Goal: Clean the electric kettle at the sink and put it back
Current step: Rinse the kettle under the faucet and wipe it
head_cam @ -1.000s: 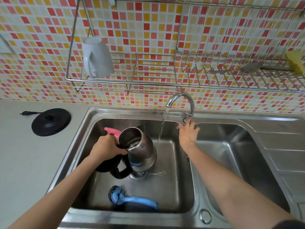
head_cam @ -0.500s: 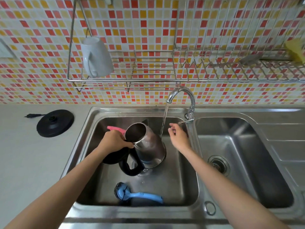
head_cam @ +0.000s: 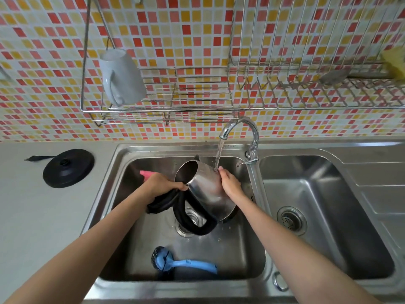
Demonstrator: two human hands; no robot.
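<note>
Washing looked midway: the left hand (head_cam: 162, 187) gripped the kettle (head_cam: 206, 191) by its rim, the right hand (head_cam: 230, 183) lay flat against its side under running water, and the base (head_cam: 68, 167) waited on the counter (head_cam: 32, 216).

1 view, head-worn, wide-angle lens. Looks forward and steeply down into sink (head_cam: 166, 148), facing tiled wall (head_cam: 175, 29). Near: both forearms run in from bottom corners. Left grip (head_cam: 162, 187) and right grip (head_cam: 230, 184) on kettle (head_cam: 205, 191) at frame centre. Wire rack (head_cam: 166, 109) above grips, counter (head_cam: 32, 216) left of left grip. Straight lines bow toward edges.
</note>
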